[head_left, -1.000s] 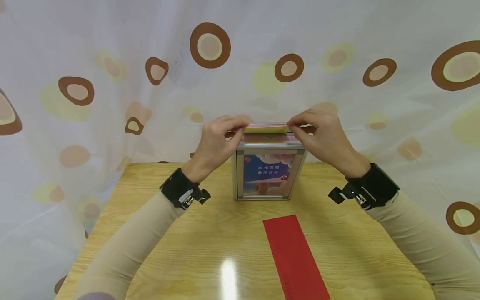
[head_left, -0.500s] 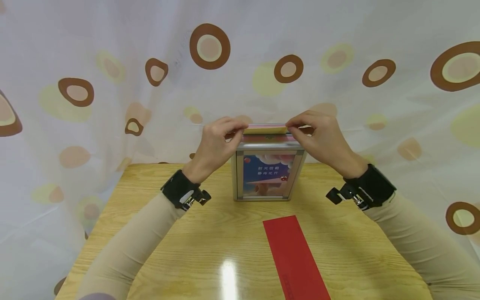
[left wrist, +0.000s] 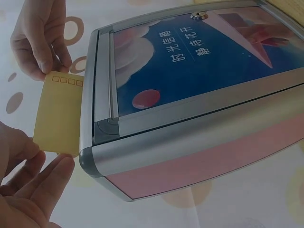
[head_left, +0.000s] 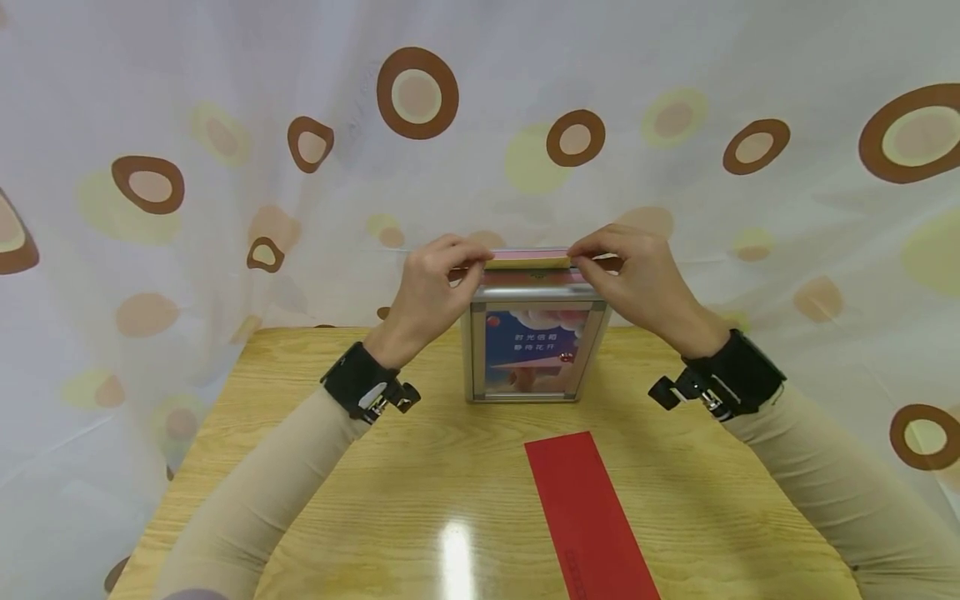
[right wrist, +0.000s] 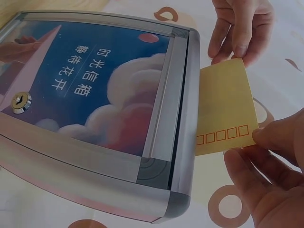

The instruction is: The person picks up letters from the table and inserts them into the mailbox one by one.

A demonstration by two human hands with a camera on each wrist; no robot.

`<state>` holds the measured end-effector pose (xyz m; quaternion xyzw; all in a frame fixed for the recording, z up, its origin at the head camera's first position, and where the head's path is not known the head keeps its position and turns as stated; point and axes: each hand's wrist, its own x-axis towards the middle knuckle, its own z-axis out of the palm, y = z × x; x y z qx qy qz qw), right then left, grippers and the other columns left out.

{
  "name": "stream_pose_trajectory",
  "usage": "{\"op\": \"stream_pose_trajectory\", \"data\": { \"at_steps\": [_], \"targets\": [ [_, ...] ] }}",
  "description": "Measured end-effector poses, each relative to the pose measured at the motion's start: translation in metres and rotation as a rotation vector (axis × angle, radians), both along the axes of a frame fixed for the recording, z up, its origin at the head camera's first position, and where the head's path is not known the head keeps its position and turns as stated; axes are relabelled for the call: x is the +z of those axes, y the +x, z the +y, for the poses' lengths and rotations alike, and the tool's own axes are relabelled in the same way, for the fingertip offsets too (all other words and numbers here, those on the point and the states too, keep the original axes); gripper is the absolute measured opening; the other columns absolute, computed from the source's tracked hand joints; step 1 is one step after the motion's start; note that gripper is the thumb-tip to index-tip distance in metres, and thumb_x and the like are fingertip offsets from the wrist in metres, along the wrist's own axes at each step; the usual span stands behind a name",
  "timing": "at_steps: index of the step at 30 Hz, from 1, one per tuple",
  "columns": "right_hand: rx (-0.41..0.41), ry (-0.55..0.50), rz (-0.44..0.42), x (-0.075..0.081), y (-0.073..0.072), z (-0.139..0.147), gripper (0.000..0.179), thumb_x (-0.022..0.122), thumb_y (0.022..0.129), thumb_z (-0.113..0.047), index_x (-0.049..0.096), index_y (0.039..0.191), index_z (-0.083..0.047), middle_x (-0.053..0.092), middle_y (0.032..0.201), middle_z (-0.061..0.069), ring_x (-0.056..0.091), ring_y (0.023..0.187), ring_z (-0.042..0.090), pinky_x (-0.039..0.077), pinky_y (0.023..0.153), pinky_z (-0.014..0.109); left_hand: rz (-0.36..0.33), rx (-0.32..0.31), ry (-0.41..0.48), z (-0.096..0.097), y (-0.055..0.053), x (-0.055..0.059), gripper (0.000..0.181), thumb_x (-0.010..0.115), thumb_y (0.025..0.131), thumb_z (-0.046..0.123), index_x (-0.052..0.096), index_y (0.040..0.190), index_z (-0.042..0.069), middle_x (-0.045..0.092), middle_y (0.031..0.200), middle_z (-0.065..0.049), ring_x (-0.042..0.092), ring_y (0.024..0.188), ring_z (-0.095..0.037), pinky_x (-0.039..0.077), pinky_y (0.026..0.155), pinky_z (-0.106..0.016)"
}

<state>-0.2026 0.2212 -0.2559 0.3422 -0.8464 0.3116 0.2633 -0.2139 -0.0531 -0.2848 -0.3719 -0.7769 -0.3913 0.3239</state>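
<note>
A yellow envelope [left wrist: 59, 111] with a row of red postcode squares stands partly inside the top of a silver-framed letter box [head_left: 540, 292]. My left hand [head_left: 438, 275] pinches one upper corner of it between thumb and fingers. At the opposite corner my right hand [head_left: 641, 271] pinches it the same way. In the right wrist view the envelope [right wrist: 228, 104] goes in behind the box's metal top edge, which hides its lower part. Blue and pink artwork with white characters and a small round lock [right wrist: 21, 102] cover the box's front.
A red envelope [head_left: 588, 517] lies flat on the wooden table [head_left: 390, 500], nearer to me than the box. Behind the box hangs a pale cloth [head_left: 480, 183] with brown and yellow ring patterns.
My right hand has shifted slightly left and down, while my left hand stays almost in place. Both keep their pinch on the yellow envelope. The letter box and red envelope have not moved.
</note>
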Motion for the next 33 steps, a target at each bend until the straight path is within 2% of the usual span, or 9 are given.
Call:
{"op": "stream_pose_trajectory", "data": {
  "at_steps": [22,33],
  "targets": [
    [-0.023,-0.027,-0.024,-0.006,-0.004,-0.003,0.011,0.068,0.089,-0.003,0.073,0.098,-0.003,0.070,0.096,0.007,0.064,0.085,0.011,0.059,0.076,0.031,0.010,-0.010,0.008,-0.001,-0.002,-0.007,0.016,0.060,0.093,0.003,0.072,0.102,0.002,0.067,0.094,-0.011,0.063,0.082,-0.013,0.057,0.073,-0.023],
    [-0.030,-0.064,-0.047,-0.013,-0.006,-0.004,0.012,0.065,0.090,-0.001,0.073,0.099,-0.003,0.070,0.096,0.011,0.066,0.086,0.019,0.059,0.076,0.038,-0.036,-0.019,0.006,-0.002,-0.002,-0.013,0.015,0.061,0.094,0.005,0.070,0.106,0.002,0.066,0.102,-0.012,0.064,0.090,-0.015,0.057,0.078,-0.024]
  ]
}}
